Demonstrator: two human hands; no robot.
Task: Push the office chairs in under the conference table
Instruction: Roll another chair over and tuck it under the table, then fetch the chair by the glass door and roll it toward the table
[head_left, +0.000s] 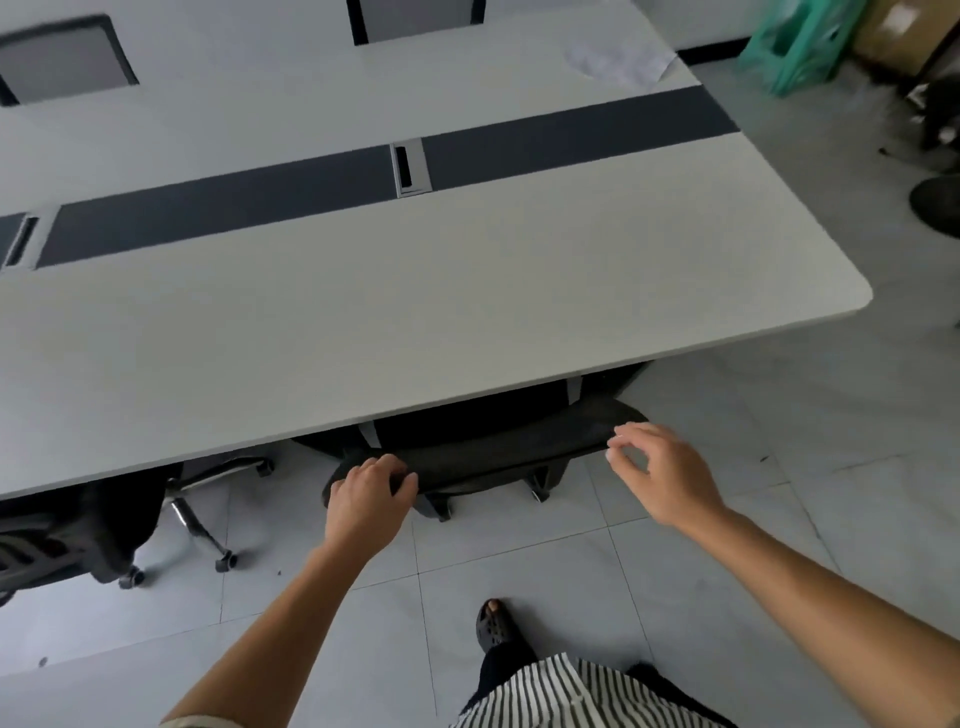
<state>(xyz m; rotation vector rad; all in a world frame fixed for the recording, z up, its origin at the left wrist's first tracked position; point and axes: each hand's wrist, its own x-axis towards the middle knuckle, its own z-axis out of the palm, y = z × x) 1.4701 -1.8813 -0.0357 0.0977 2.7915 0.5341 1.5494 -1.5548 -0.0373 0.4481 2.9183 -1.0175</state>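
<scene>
Head view looks down over a white conference table (363, 322) with a dark strip (234, 208) running along its middle and a cable port (410, 169) set into that strip. Directly before the person, a black office chair (483, 452) sits pushed in, its seat hidden beneath the tabletop and only the top of its mesh backrest showing just outside the near table edge. The left hand (371, 501) rests on the left end of that backrest, fingers curled over its top edge in a loose grip. The right hand (657, 470) hovers just beside the right end of the backrest, fingers spread and half open, holding nothing; whether its fingertips touch the mesh cannot be told. A second chair (78, 530) stands at the left, its wheeled base (208, 525) out on the tiled floor (727, 545). Two more chair backs (67, 57) show across the table. A crumpled paper (621, 62) lies at the table's far corner.
</scene>
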